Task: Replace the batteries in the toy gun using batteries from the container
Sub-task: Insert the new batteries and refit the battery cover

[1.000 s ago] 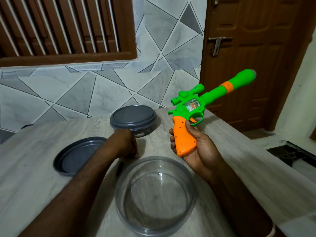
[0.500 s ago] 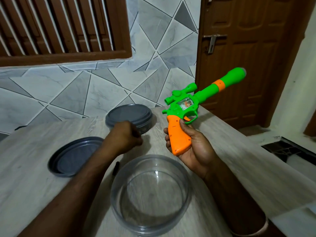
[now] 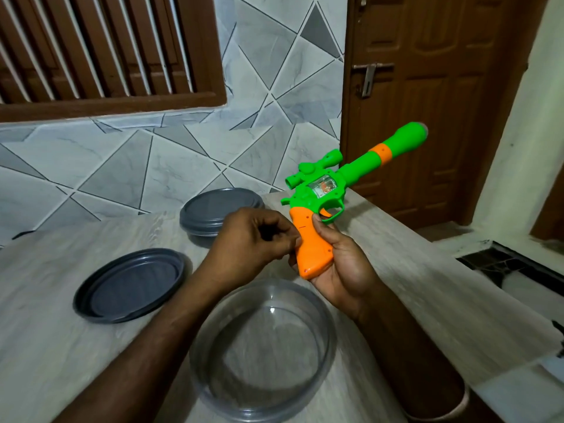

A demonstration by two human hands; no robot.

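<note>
My right hand (image 3: pixel 341 270) grips the orange handle of the green and orange toy gun (image 3: pixel 317 196), held above the table with its barrel pointing up and to the right. My left hand (image 3: pixel 253 239) is curled against the left side of the handle, fingertips pinched on something small and dark that I cannot identify. A clear round container (image 3: pixel 262 349) stands open just in front of me and looks empty. A second container (image 3: pixel 213 215) with a grey lid sits behind my left hand.
A loose grey lid (image 3: pixel 128 285) lies on the pale wood-grain table (image 3: pixel 45 331) at the left. The table's right edge (image 3: pixel 457 300) drops to the floor beside a brown door (image 3: pixel 427 87). A tiled wall rises behind the table.
My left hand has lifted off the table and moved right to the gun's handle. The gun has stayed in my right hand, shifting slightly.
</note>
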